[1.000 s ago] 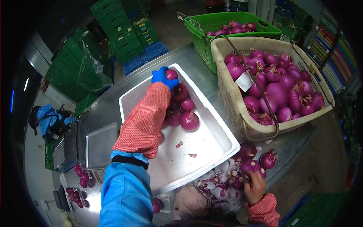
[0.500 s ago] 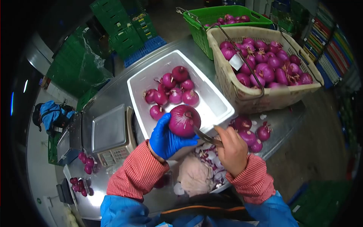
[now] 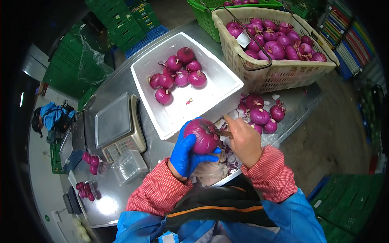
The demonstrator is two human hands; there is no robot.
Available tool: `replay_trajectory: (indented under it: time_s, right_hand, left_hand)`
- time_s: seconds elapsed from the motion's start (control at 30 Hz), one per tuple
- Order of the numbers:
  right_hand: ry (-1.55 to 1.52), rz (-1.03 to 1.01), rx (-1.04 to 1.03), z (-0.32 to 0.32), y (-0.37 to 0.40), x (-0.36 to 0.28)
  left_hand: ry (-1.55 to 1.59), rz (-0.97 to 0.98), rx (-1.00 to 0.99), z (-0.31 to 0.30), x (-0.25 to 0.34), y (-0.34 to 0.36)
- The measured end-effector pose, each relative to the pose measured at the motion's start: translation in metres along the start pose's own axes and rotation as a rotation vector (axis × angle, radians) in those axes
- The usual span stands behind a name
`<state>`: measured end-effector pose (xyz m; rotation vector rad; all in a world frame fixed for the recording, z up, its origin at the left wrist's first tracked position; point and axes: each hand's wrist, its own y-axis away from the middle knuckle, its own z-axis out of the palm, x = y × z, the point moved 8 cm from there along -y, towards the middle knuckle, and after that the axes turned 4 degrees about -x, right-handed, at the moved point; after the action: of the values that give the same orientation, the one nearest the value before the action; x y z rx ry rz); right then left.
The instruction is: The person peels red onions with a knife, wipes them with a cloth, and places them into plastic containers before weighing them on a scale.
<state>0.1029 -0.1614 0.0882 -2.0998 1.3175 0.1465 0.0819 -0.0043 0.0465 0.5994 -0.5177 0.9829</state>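
My left hand (image 3: pixel 187 156), in a blue glove, is wrapped round a large red onion (image 3: pixel 201 136) just beyond the near edge of a white box (image 3: pixel 227 91). My bare right hand (image 3: pixel 244 139) grips a small knife (image 3: pixel 223 133), whose blade touches the onion's right side. Several peeled red onions (image 3: pixel 182 77) lie inside the white box, with a small scrap on its bottom. Onion skins (image 3: pixel 231 158) and a pale cloth (image 3: pixel 210 172) are below my hands. More onions (image 3: pixel 259 116) rest on the metal table to the right.
A cream basket (image 3: pixel 275 77) full of onions stands at the back right, a green crate (image 3: pixel 206 24) behind it. On the left are a scale (image 3: pixel 115 121), a clear plastic tray (image 3: pixel 129 166) and packed onions (image 3: pixel 84 190). Stacked green crates (image 3: pixel 107 14) stand beyond the metal table (image 3: pixel 156 152).
My hands have brought the onion and knife nearer my body, off the white box. The knife has moved to the onion's upper right side. The view has shifted, showing the clear tray.
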Motion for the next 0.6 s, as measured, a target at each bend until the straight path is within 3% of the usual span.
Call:
replay_trajectory:
  time_s: [0.1, 0.2, 0.3, 0.33, 0.43, 0.47, 0.57, 0.6]
  right_hand:
    - [-0.082, 0.082, -0.058, 0.003, 0.019, 0.01]
    - [-0.576, 0.214, -0.097, 0.005, 0.019, 0.009]
    - [-1.155, 0.382, -0.287, 0.029, 0.02, 0.01]
    - [-1.302, 0.415, -0.334, 0.037, 0.023, 0.009]
    - [-1.752, 0.59, -0.383, 0.056, 0.038, 0.003]
    - [-1.819, 0.653, -0.357, 0.06, 0.042, -0.006]
    - [-1.605, 0.599, -0.471, 0.07, 0.051, -0.013]
    - [-1.389, 0.606, -0.461, 0.069, 0.051, -0.006]
  left_hand:
    - [-0.169, 0.076, 0.033, 0.002, 0.014, 0.007]
    - [-0.679, 0.366, 0.093, 0.001, 0.025, 0.004]
    - [-1.244, 0.541, -0.009, 0.035, 0.028, 0.012]
    - [-1.182, 0.469, 0.076, 0.037, 0.029, 0.017]
    - [-0.75, 0.426, 0.055, 0.007, 0.009, 0.014]
    - [-0.49, 0.294, -0.016, 0.0, -0.007, 0.009]
    - [-0.378, 0.351, 0.028, -0.031, -0.019, 0.011]
    - [-0.293, 0.284, 0.044, -0.027, -0.016, 0.015]
